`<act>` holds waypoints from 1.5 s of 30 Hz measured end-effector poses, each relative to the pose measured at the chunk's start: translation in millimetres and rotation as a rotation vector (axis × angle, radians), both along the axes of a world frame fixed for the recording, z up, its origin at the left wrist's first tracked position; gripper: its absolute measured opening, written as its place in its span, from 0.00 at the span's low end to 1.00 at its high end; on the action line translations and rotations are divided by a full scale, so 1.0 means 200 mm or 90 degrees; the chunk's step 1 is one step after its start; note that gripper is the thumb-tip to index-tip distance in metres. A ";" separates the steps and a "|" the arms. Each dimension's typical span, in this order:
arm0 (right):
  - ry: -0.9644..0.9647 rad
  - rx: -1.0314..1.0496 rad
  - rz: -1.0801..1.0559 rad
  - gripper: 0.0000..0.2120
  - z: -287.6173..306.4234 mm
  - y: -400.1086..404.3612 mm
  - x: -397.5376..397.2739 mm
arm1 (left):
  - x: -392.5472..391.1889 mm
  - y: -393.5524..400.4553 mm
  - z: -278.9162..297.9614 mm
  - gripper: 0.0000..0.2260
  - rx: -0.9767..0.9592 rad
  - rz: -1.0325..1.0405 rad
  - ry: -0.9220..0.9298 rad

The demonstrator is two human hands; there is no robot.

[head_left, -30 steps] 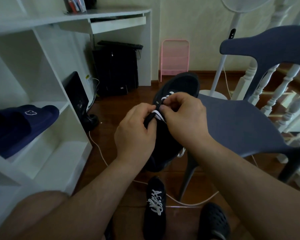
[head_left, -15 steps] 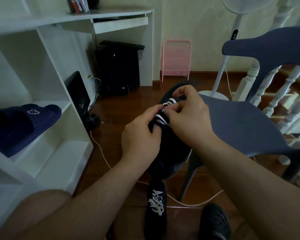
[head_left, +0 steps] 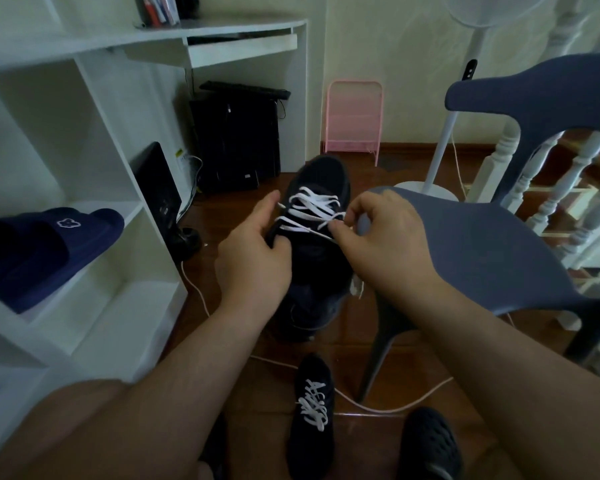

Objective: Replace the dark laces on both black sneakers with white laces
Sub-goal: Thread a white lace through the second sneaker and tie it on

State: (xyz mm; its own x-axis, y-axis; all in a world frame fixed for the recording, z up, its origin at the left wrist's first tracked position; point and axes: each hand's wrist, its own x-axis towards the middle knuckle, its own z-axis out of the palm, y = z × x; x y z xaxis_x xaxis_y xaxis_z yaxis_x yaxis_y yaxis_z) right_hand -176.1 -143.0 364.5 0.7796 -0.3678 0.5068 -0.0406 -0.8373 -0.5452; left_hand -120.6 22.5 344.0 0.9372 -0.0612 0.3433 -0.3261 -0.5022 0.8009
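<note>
A black sneaker (head_left: 321,237), toe pointing away, is held up in front of a blue chair (head_left: 492,251), white lace (head_left: 309,211) crisscrossing its eyelets. The left hand (head_left: 253,258) grips the shoe's left side, thumb curled onto the tongue edge. The right hand (head_left: 385,237) pinches a strand of the white lace between thumb and forefinger beside the right eyelets. Below, a second black sneaker (head_left: 312,420) with white lacing lies on the wooden floor (head_left: 267,393), near a white cord (head_left: 388,407). A navy slipper (head_left: 45,247) rests on a white shelf (head_left: 94,216) at left.
</note>
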 end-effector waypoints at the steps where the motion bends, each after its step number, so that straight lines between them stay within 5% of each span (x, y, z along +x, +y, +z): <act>1: 0.009 0.013 0.006 0.12 0.01 -0.01 -0.02 | 0.00 0.01 0.01 0.28 -0.005 0.011 -0.018; 5: 0.140 0.208 0.093 0.18 0.02 0.03 -0.08 | -0.01 0.03 0.04 0.27 -0.031 0.031 -0.058; 7: 0.140 0.197 0.104 0.19 -0.01 0.06 -0.09 | -0.02 0.03 0.04 0.26 -0.075 0.013 -0.047; 11: 0.054 0.190 0.014 0.07 -0.02 0.02 -0.05 | -0.09 0.00 0.02 0.27 -0.149 -0.053 0.012; 15: 0.015 0.201 -0.033 0.08 -0.01 -0.07 -0.03 | -0.08 -0.05 0.06 0.19 -0.464 -0.155 0.169; 17: -0.014 0.219 -0.046 0.17 -0.01 -0.10 -0.02 | -0.04 -0.06 0.09 0.12 -0.558 -0.137 0.261; 19: -0.039 0.182 -0.079 0.15 -0.02 -0.13 -0.02 | 0.00 -0.03 0.12 0.09 -0.628 -0.089 0.333; 24: -0.012 0.106 -0.085 0.10 -0.03 -0.17 -0.05 | 0.21 0.17 0.18 0.08 -0.886 0.002 0.326; 28: -0.026 0.055 -0.062 0.05 -0.03 -0.16 -0.06 | 0.20 0.16 0.13 0.11 -0.530 0.025 0.234; 32: -0.041 0.038 -0.040 0.07 -0.01 -0.14 -0.08 | 0.10 0.05 0.03 0.04 -0.210 -0.124 0.201; 42: -0.091 0.068 -0.038 0.06 0.03 -0.09 -0.13 | 0.05 0.02 0.00 0.03 -0.132 -0.215 0.176; 45: -0.121 0.091 -0.058 0.06 0.06 -0.13 -0.14 | 0.12 0.11 0.03 0.04 0.034 -0.176 0.153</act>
